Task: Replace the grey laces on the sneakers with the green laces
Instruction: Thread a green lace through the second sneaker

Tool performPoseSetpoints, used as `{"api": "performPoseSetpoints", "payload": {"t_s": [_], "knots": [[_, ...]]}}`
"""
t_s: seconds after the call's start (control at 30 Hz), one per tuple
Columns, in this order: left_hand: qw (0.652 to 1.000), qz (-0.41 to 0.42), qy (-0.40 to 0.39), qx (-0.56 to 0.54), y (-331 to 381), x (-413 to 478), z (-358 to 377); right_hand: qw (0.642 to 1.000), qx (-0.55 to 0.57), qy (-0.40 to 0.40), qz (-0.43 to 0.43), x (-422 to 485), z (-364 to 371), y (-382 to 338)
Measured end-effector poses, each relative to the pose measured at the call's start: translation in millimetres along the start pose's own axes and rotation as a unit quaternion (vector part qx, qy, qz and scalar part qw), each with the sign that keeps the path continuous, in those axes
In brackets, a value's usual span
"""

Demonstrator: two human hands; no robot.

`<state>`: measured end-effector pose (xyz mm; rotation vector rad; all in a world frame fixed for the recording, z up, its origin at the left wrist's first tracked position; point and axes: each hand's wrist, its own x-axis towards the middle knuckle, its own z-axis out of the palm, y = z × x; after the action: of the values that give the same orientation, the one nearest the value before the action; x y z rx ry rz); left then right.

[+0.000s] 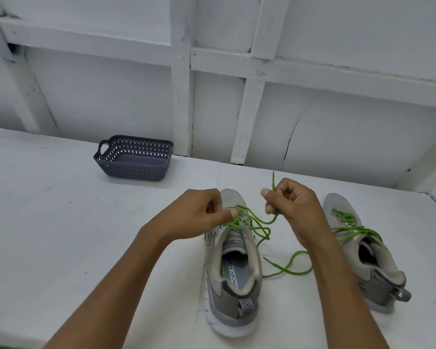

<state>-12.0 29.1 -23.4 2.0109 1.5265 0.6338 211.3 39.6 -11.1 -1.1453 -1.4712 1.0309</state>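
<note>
Two grey sneakers stand on the white table, heels toward me. The left sneaker (233, 270) has a green lace (256, 224) partly threaded through its eyelets, with a loose end (291, 269) lying on the table to its right. My left hand (202, 214) pinches the lace at the shoe's eyelets. My right hand (291, 201) holds the other end of this lace, whose tip sticks up above my fist. The right sneaker (365, 250) carries its own green lace (351, 229).
A dark grey perforated basket (134, 157) with nothing visible inside sits at the back left of the table (61, 222). A white panelled wall (212, 84) rises right behind the table. The table's right edge lies near the right sneaker.
</note>
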Motion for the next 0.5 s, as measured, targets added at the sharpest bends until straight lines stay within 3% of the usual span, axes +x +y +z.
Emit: {"api": "performPoseSetpoints", "payload": {"t_s": [0.1,0.23,0.5], "knots": [[0.996,-0.020,-0.069,0.048,6,-8,2,0.997,-0.064,-0.032,0.016,-2,6,-3],[0.992,-0.076,-0.066,-0.070,1,-11,8,0.988,-0.090,-0.105,0.062,-2,9,-2],[0.945,-0.150,-0.059,-0.283,-10,-16,9,0.961,-0.217,-0.169,0.016,-6,15,2]]}}
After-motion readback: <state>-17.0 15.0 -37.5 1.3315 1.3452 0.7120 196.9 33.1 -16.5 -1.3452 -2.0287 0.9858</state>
